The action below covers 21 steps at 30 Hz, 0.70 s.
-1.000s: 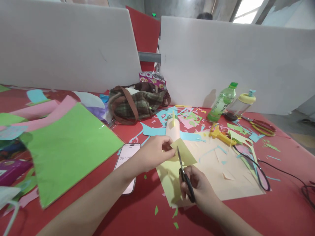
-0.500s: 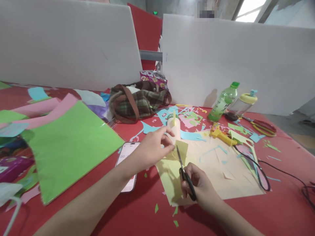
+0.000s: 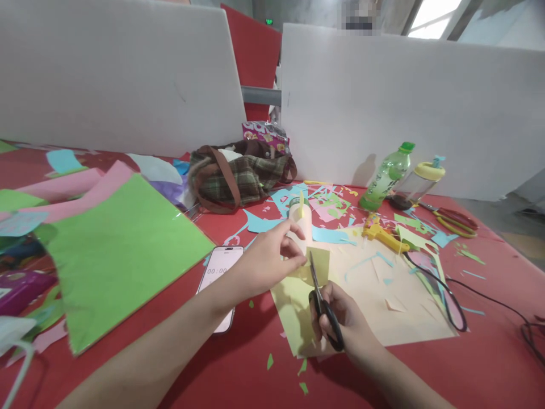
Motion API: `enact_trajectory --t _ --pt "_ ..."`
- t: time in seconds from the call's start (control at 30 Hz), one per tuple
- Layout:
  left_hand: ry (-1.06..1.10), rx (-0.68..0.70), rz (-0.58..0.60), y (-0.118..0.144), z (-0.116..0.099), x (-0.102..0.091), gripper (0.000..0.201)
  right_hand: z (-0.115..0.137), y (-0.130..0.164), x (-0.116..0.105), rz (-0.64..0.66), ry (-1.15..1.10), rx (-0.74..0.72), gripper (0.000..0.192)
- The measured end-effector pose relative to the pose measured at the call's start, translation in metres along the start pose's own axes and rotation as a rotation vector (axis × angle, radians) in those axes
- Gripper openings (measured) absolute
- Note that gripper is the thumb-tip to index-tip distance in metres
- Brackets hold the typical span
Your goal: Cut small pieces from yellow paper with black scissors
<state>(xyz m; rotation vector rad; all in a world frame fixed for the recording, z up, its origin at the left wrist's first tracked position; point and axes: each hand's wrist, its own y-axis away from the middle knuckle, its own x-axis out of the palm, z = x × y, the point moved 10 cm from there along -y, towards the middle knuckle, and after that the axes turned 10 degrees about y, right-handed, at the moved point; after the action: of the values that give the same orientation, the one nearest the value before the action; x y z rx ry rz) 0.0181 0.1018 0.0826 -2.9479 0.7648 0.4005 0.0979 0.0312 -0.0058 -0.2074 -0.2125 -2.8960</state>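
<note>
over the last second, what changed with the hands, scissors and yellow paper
The left hand turned the yellow paper piece, which now shows smaller and squarer. The black scissors in the right hand shifted slightly right with the blades in the paper. Both grips held; the phone, the green sheet and the bottles stayed put.

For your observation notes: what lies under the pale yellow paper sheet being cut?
Under the pale yellow paper sheet lie a larger beige paper sheet and the red tabletop. Anything else beneath is covered.
</note>
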Motion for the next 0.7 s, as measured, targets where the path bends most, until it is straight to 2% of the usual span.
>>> enact_trajectory --t 0.23,0.7 --pt "-0.028 0.002 -0.024 0.0005 -0.0027 -0.0021 0.019 -0.0033 -0.0011 -0.0016 0.016 -0.003 -0.01 0.041" --pt "-0.137 0.021 0.071 0.0021 -0.0101 -0.0054 0.024 -0.0083 -0.0002 -0.0031 -0.013 0.022 0.057 0.04"
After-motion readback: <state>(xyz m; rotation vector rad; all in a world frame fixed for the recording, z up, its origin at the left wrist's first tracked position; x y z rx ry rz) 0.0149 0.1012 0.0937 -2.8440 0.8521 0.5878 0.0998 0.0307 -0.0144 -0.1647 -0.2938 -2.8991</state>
